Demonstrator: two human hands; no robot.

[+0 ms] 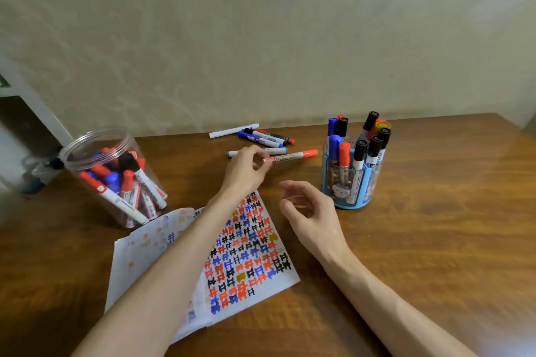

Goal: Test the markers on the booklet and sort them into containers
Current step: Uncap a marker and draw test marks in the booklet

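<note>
My left hand (pixel 246 169) pinches the near end of a thin red-capped marker (pixel 293 156), which points right just above the table. My right hand (pixel 307 211) hovers empty with loosely curled fingers beside the blue pen holder (pixel 352 185), which holds several capped markers upright. The open booklet (pixel 249 258), covered in red, blue and black test marks, lies under my left forearm. A clear plastic jar (pixel 113 180) at the left holds several markers. A light-blue marker (pixel 275 151) lies behind my left hand, and a small pile of loose markers (pixel 266 136) lies farther back.
The wooden table (pixel 435 240) meets a pale wall at the back. A white strip of paper (pixel 232 130) lies beside the loose markers. The table's left edge falls off behind the jar.
</note>
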